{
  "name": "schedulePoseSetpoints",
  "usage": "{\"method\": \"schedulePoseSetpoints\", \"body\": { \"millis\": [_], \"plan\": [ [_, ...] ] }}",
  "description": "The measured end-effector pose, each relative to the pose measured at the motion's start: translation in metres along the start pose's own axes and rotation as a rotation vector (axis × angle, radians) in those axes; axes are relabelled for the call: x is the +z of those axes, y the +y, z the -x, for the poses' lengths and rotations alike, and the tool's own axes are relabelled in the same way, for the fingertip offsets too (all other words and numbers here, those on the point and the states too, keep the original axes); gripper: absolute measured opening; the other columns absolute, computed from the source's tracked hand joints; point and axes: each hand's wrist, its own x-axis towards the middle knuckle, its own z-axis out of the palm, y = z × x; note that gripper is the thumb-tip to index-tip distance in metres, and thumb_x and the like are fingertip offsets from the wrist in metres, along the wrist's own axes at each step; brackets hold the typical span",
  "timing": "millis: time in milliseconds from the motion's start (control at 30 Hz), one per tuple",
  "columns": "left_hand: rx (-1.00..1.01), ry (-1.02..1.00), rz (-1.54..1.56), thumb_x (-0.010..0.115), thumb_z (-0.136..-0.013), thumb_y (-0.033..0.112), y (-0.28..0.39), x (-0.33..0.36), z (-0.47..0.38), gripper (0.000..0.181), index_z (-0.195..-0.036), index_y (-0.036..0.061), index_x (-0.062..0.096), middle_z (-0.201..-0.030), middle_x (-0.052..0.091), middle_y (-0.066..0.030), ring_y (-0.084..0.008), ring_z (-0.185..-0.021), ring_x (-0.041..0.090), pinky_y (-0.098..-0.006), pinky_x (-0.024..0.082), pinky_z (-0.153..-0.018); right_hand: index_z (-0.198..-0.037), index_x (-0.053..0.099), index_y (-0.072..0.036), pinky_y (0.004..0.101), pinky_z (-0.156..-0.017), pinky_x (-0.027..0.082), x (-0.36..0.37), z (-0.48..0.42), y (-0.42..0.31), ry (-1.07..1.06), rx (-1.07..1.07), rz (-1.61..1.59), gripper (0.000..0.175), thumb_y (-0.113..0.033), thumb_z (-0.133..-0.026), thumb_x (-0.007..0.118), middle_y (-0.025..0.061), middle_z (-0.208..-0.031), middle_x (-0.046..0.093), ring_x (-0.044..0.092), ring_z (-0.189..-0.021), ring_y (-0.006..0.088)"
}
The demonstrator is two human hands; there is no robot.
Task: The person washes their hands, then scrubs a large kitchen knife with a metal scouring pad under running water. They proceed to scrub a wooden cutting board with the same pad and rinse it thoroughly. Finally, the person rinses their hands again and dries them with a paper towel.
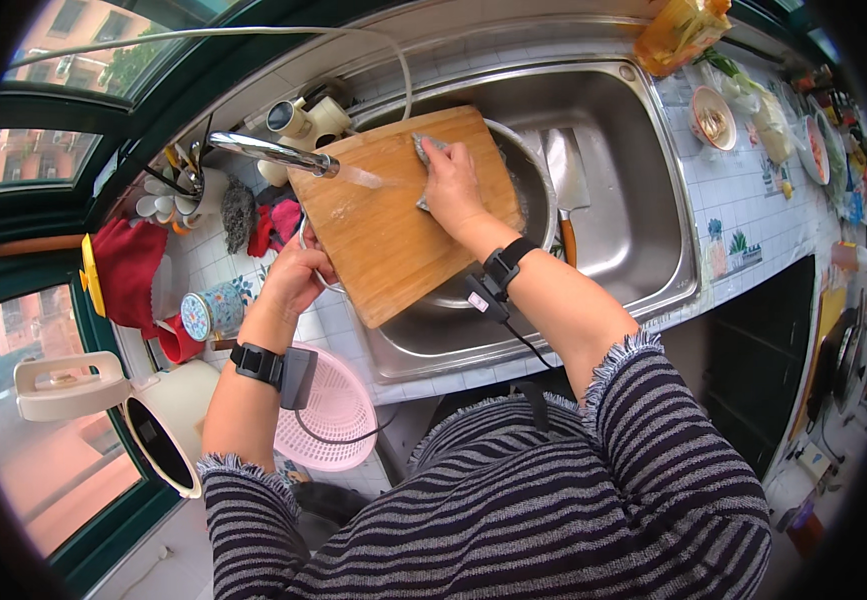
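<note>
A wooden cutting board (pixel 396 247) is tilted over the stainless steel sink (pixel 628 172). My left hand (pixel 300 271) grips its left edge, beside a metal loop (pixel 321 277) that looks like the board's handle. Pressed flat on the wood under my right hand (pixel 452 184) is a grey scrubbing cloth (pixel 424 142), partly covered by the fingers. Water runs from the chrome faucet (pixel 268 152) onto the board. Beneath the board sits a round metal basin (pixel 552 191), mostly hidden. A cleaver (pixel 567 176) with a wooden handle lies in the sink to its right.
Left of the sink stand a utensil holder (pixel 212 191), a floral tin (pixel 208 313) and a cream electric kettle (pixel 170 405). A pink plastic basket (pixel 328 420) is near my left forearm. On the right counter are a bowl (pixel 712 118) and bagged vegetables (pixel 775 127).
</note>
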Motion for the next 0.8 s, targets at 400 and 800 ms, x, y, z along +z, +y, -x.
{"method": "schedulePoseSetpoints", "body": {
  "millis": [400, 800],
  "plan": [
    [-0.001, -0.008, 0.003, 0.045, -0.06, -0.012, -0.005, -0.005, 0.002, 0.054, -0.11, 0.0071, 0.053, -0.082, 0.058, -0.0019, -0.0138, -0.06, 0.054, -0.0251, 0.038, -0.047, -0.117, 0.057, -0.004, 0.0388, -0.076, 0.043, -0.013, 0.025, 0.028, -0.034, -0.049, 0.091, 0.038, 0.002, -0.08, 0.054, 0.0156, -0.093, 0.049, 0.049, -0.085, 0.0328],
    [0.01, 0.019, 0.034, 0.042, -0.06, -0.013, -0.001, -0.01, -0.001, 0.054, -0.109, 0.005, 0.053, -0.08, 0.056, -0.0032, -0.0139, -0.058, 0.049, -0.0247, 0.034, -0.045, -0.121, 0.053, -0.003, 0.0381, -0.077, 0.043, -0.032, 0.06, 0.04, -0.128, -0.062, 0.18, 0.048, 0.005, -0.073, 0.052, 0.0143, -0.093, 0.047, 0.048, -0.086, 0.0321]
  ]
}}
